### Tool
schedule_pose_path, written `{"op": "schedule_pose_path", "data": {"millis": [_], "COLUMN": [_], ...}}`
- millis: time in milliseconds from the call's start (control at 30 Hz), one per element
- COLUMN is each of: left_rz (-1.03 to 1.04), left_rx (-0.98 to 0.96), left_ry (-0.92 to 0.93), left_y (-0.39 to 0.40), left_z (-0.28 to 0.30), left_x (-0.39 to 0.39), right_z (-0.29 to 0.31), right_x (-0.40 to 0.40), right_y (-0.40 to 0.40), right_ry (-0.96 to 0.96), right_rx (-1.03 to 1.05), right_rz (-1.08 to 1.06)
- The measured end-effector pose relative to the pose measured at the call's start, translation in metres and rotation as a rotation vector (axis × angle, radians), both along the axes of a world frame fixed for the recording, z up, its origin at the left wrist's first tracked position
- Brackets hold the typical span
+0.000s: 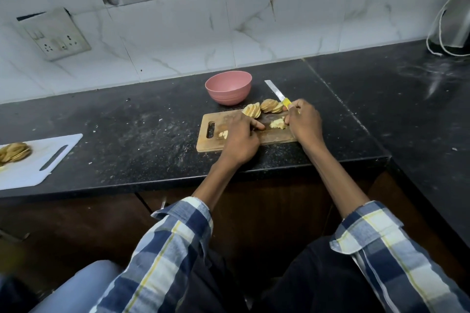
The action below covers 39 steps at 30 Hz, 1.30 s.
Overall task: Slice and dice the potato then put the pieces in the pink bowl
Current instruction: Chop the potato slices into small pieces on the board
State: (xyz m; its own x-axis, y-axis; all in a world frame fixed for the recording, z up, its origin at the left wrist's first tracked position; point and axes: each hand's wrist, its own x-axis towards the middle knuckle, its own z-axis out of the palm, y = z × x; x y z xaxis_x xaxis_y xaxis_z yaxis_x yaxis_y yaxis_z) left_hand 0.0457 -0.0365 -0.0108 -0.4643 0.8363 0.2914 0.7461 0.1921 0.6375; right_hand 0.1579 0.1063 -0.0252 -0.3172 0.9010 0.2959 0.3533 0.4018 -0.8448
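Note:
A wooden cutting board [269,138] lies on the black counter. Two fanned stacks of potato slices [263,108] rest at its far edge. Small diced potato pieces [277,123] sit between my hands, and a few more [223,134] lie by the board's handle slot. My left hand [240,140] rests on the board, its index finger stretched toward the diced pieces and holding nothing. My right hand [304,119] is closed around the yellow handle of a knife [276,91], whose blade points away past the board. The pink bowl [228,87] stands just behind the board; its visible inside looks bare.
A white cutting board [48,160] with another sliced potato [14,152] lies at the left counter edge. A wall socket [54,33] is on the tiled wall. A metal appliance with a white cord [455,25] stands at the back right. Crumbs dust the counter.

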Motion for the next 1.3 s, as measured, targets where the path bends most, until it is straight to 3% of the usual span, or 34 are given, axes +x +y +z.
{"op": "schedule_pose_path", "data": {"millis": [233,333,600,1000,1300], "left_rz": [0.031,0.14,0.154,0.178,0.129], "left_rx": [0.155,0.255,0.169,0.077,0.19], "left_ry": [0.075,-0.028,-0.271,-0.245,-0.319], "left_y": [-0.011,-0.024,-0.015,0.01,0.04], "left_z": [0.006,0.01,0.004,0.011,0.007], "left_x": [-0.007,-0.017,-0.022,0.005,0.036], "right_z": [0.0,-0.001,-0.001,-0.003,0.0], "right_x": [0.004,0.004,0.005,0.001,0.003], "right_y": [0.0,0.0,-0.001,0.002,-0.002], "right_ry": [0.014,0.016,0.043,0.007,0.033], "right_rx": [0.034,0.043,0.047,0.057,0.059], "right_rz": [0.032,0.039,0.033,0.006,-0.006]}}
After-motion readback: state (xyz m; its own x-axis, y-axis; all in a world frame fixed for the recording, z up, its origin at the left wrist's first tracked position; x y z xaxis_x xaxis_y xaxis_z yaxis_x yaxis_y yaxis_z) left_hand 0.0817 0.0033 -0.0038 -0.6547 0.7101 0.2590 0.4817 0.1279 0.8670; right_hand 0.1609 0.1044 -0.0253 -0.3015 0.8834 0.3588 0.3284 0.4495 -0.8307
